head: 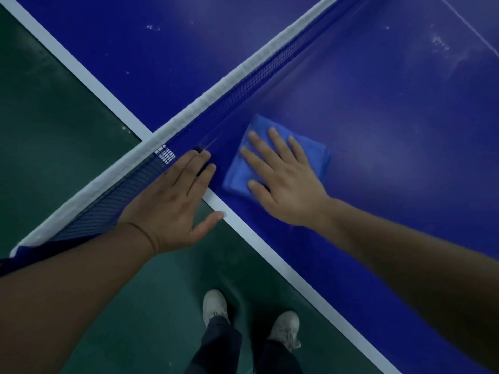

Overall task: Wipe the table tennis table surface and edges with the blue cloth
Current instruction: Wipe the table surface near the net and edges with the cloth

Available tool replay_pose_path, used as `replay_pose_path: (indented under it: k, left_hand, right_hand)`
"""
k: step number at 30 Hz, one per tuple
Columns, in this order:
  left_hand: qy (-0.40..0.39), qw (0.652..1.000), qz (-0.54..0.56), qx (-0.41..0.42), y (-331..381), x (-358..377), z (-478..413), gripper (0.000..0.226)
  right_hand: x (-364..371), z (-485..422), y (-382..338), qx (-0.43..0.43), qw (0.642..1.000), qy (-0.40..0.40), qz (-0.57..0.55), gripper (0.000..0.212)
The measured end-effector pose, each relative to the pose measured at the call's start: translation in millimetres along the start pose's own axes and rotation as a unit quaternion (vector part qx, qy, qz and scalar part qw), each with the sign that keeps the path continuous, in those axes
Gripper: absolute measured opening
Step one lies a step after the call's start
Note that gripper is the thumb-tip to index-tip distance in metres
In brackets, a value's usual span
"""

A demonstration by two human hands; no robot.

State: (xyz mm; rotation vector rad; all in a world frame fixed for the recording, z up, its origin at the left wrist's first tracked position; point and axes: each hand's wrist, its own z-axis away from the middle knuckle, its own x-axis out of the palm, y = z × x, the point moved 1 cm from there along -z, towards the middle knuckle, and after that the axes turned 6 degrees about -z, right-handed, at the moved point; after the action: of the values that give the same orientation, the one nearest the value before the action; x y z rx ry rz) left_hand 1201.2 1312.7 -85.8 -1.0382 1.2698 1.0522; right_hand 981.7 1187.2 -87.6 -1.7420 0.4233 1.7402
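Note:
The blue table tennis table (378,147) fills the upper right, with a white edge line (270,255) running diagonally. A folded blue cloth (310,152) lies flat on the surface close to the net and the side edge. My right hand (283,182) presses on the cloth with straight, spread fingers. My left hand (172,201) rests flat on the table's edge beside the net post (199,150), fingers straight, thumb out over the white line.
The net (243,85) with its white top band crosses the table diagonally and overhangs the side. Dusty smears (440,44) mark the far surface. Green floor (54,117) lies below, where my two shoes (216,306) stand near the table's side.

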Motion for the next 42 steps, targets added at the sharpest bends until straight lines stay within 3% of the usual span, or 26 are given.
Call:
replay_pose_path:
  k: [2, 5, 7, 10, 13, 16, 17, 19, 21, 22, 26, 29, 31, 33, 35, 36, 39, 40, 42]
  left_hand:
    - [-0.001, 1.0, -0.001, 0.001, 0.2, 1.0, -0.3, 0.085]
    - [-0.004, 1.0, 0.001, -0.003, -0.8, 1.6, 0.7, 0.086]
    - [-0.001, 1.0, 0.001, 0.002, -0.6, 1.4, 0.2, 0.086]
    - [0.008, 1.0, 0.011, 0.001, -1.4, 0.4, 0.0, 0.086]
    - [0.012, 0.999, 0.045, 0.0, -0.7, -1.8, -0.2, 0.088]
    - [0.012, 0.998, 0.053, 0.0, -1.5, -1.9, -0.3, 0.087]
    - [0.011, 0.998, 0.055, 0.003, -1.4, -1.8, 0.1, 0.087]
    - [0.011, 0.998, 0.067, 0.001, -2.8, -0.9, 1.4, 0.087]
    - [0.012, 0.997, 0.076, 0.005, -3.4, -0.7, 2.0, 0.087]
    - [0.016, 0.997, 0.076, 0.009, -3.9, -1.1, 2.1, 0.088]
    - [0.019, 0.997, 0.076, 0.029, -5.6, -3.3, 1.3, 0.088]
    - [0.01, 0.995, 0.094, 0.023, -5.8, -4.0, 2.9, 0.088]
    - [-0.006, 0.994, 0.104, 0.018, -6.3, -4.9, 3.9, 0.088]
    - [-0.013, 0.994, 0.112, 0.014, -6.2, -6.8, 3.5, 0.087]
    - [-0.022, 0.992, 0.121, 0.006, -5.1, -8.4, 2.5, 0.085]
    - [-0.023, 0.992, 0.125, -0.001, -5.2, -9.0, 2.1, 0.083]
    - [-0.015, 0.993, 0.117, -0.02, -0.6, -10.8, 0.2, 0.079]
    - [-0.01, 0.993, 0.116, -0.036, 7.0, -11.9, -1.4, 0.079]
    - [-0.006, 0.987, 0.118, -0.109, 31.7, -14.5, -8.1, 0.08]
  right_hand:
    - [-14.0, 4.9, 36.9, 0.028, 1.0, 0.001, 0.008, 0.069]
    - [-40.5, -35.8, 106.3, 0.281, 0.959, 0.026, -0.003, 0.074]
    - [-40.7, -72.6, 101.5, 0.33, 0.943, 0.032, -0.032, 0.071]
    - [-14.1, -89.3, 21.6, 0.195, 0.98, 0.041, -0.01, 0.069]
    - [9.0, -22.1, -50.4, 0.028, 0.999, 0.021, 0.004, 0.064]
    - [4.6, 36.2, -38.7, -0.083, 0.996, -0.037, 0.017, 0.062]
    - [-1.3, 35.1, -20.3, -0.076, 0.996, -0.03, 0.026, 0.062]
    - [-13.3, 8.0, 6.2, 0.047, 0.999, 0.001, 0.017, 0.066]
    - [-10.5, -24.2, -4.8, 0.181, 0.983, 0.016, 0.003, 0.068]
    - [-2.8, -31.9, -25.4, 0.189, 0.982, 0.022, 0.001, 0.069]
    - [20.0, 23.1, -87.0, 0.005, 1.0, 0.006, -0.008, 0.062]
    - [6.5, 94.7, -44.1, 0.001, 1.0, -0.025, 0.014, 0.059]
    - [-7.6, 114.1, 0.6, 0.126, 0.992, -0.005, 0.017, 0.061]
    - [-14.2, 91.4, 23.3, 0.319, 0.947, 0.032, -0.026, 0.064]
    - [-6.4, 44.8, 3.5, 0.402, 0.912, 0.061, -0.048, 0.063]
    - [0.1, 26.5, -17.5, 0.383, 0.92, 0.064, -0.046, 0.063]
    - [19.9, 43.4, -77.5, 0.215, 0.975, 0.048, -0.028, 0.06]
    - [23.7, 74.1, -82.5, 0.19, 0.981, 0.041, -0.019, 0.059]
    - [21.4, 144.9, -66.5, 0.217, 0.976, 0.015, -0.015, 0.058]
